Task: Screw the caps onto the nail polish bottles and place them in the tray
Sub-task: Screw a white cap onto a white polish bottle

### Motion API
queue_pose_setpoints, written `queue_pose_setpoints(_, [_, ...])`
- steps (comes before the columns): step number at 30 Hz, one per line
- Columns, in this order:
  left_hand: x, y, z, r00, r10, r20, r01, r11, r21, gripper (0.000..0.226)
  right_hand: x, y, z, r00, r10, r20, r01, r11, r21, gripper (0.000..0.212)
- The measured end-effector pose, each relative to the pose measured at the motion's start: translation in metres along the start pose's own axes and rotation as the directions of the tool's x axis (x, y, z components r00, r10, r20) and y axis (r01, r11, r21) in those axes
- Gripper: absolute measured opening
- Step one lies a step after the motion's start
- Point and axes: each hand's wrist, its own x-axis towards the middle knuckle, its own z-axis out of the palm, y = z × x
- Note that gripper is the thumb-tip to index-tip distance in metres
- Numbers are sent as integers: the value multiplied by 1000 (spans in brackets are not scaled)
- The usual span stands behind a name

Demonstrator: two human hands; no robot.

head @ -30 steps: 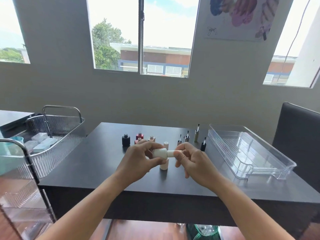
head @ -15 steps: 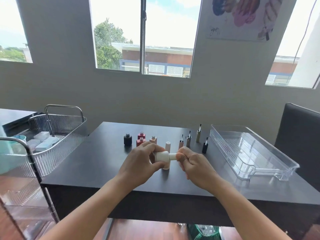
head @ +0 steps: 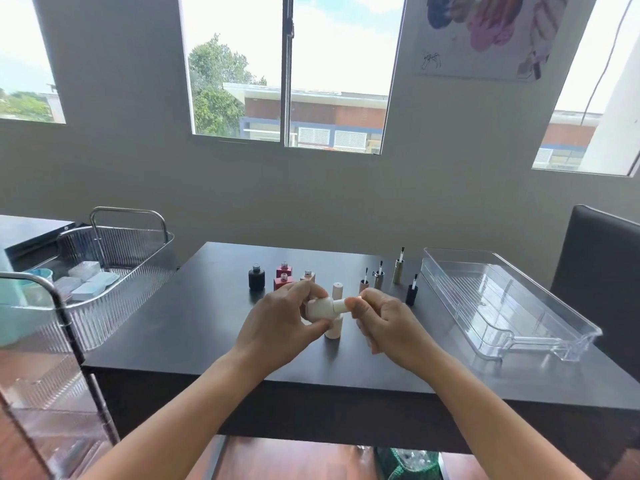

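Note:
My left hand (head: pixel 282 325) grips a cream nail polish bottle (head: pixel 320 308) lying sideways above the dark table (head: pixel 194 317). My right hand (head: pixel 388 322) pinches its cream cap (head: pixel 341 305), which sits on the bottle's neck. Behind my hands stands a capped pale pink bottle (head: pixel 335 318). Further back stand uncapped bottles: a black one (head: pixel 256 278), two red ones (head: pixel 284 277) and a beige one (head: pixel 308 276). Several brush caps (head: pixel 397 268) stand upright to the right. The clear plastic tray (head: pixel 502 303) lies on the table's right side with nothing in it.
A clear wire-handled trolley (head: pixel 104 271) with small packets stands left of the table. A dark chair (head: pixel 602 271) is behind the tray at the right. A wall with windows runs behind the table.
My hands have stayed together on the cream bottle and cap; my right fingers have shifted slightly on the cap. The view has drifted a little.

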Motion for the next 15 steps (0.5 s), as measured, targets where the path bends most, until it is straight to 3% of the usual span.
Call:
queue_pose_setpoints(3, [1, -7, 0, 992, -110, 59, 112, 993, -38, 40, 5, -3, -5, 1000, -9, 29, 7, 998, 68, 47])
queue_pose_setpoints(6, [1, -19, 2, 970, -222, 101, 233, 967, -108, 41, 14, 1, -16, 993, 36, -110, -16, 984, 179, 49])
queue_pose_setpoints(9, [-1, -31, 7, 948, -289, 134, 309, 937, -163, 34, 29, 23, -25, 946, 97, -308, -69, 992, 101, 22])
queue_pose_setpoints(11, [-1, -36, 10, 933, -326, 154, 350, 920, -177, 32, 39, 40, -26, 926, 164, -341, -166, 986, 24, 8])
queue_pose_setpoints(15, [-1, -41, 16, 918, -345, 194, 374, 917, -141, 37, 57, 64, -20, 916, 275, -293, -307, 949, -66, 19])
